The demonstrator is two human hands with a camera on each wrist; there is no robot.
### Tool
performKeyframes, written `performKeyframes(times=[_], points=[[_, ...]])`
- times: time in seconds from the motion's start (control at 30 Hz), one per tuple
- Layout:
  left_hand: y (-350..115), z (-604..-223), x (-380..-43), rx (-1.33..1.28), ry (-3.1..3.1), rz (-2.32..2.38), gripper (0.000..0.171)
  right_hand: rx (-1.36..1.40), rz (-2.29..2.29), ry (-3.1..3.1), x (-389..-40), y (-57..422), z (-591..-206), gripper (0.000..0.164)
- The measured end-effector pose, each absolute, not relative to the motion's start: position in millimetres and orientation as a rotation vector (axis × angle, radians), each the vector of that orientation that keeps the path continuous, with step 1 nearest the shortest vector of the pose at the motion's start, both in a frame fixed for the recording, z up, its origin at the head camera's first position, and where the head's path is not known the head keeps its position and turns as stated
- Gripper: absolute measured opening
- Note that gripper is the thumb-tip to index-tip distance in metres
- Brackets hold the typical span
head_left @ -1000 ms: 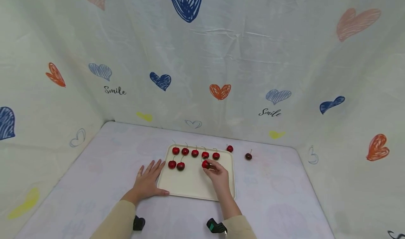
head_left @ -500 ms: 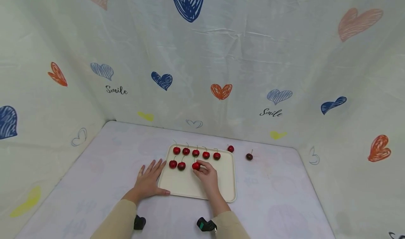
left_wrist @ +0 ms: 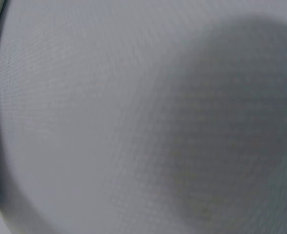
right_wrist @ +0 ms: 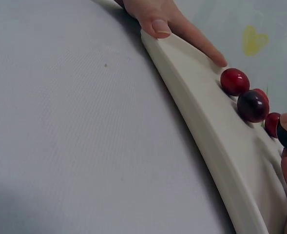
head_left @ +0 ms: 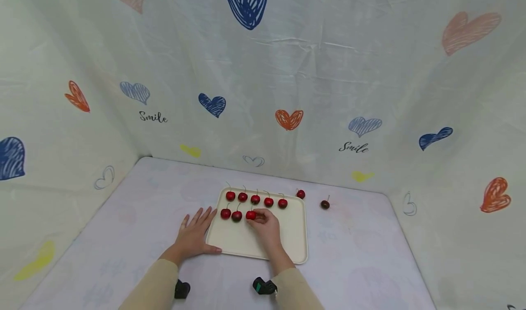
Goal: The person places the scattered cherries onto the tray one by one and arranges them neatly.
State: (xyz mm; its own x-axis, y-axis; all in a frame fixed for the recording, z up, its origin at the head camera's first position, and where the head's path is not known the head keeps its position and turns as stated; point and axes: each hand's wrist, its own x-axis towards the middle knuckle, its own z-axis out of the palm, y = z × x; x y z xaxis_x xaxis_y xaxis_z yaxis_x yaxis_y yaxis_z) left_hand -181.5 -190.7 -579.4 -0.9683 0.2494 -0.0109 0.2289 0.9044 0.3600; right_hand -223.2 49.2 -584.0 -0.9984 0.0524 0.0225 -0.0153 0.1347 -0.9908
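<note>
A cream tray lies on the table, holding a back row of several red cherries with stems, one of them a cherry right of centre. In front of that row sit two more, a red cherry and a darker cherry. Just right of these my right hand pinches a cherry between thumb and fingers, low over the tray. My left hand rests with spread, straight fingers along the tray's left edge, its thumb at the front corner. The left wrist view shows only blurred tablecloth.
Beyond the tray's back right corner a red cherry lies on the white table. A dark cherry is farther right. A white curtain printed with hearts encloses the table's back and sides.
My right hand has carried its cherry leftward over the tray, to beside the two front cherries. The left hand stays at the tray's edge.
</note>
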Motion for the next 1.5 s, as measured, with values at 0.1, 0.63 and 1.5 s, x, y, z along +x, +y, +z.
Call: performKeyframes(times=[0.1, 0.63, 1.5], points=[[-190.6, -577.9, -180.7, 0.38, 3.013, 0.554, 0.123, -0.009, 2.002, -2.335, -222.7, 50.5, -584.9, 0.03], [-189.0, -578.0, -181.9, 0.358, 3.011, 0.525, 0.123, 0.108, 1.711, -2.355, -219.5, 50.4, -592.0, 0.024], [-189.7, -579.2, -184.0, 0.336, 2.995, 0.543, 0.124, 0.157, 1.657, -2.396, -222.6, 48.9, -593.4, 0.024]])
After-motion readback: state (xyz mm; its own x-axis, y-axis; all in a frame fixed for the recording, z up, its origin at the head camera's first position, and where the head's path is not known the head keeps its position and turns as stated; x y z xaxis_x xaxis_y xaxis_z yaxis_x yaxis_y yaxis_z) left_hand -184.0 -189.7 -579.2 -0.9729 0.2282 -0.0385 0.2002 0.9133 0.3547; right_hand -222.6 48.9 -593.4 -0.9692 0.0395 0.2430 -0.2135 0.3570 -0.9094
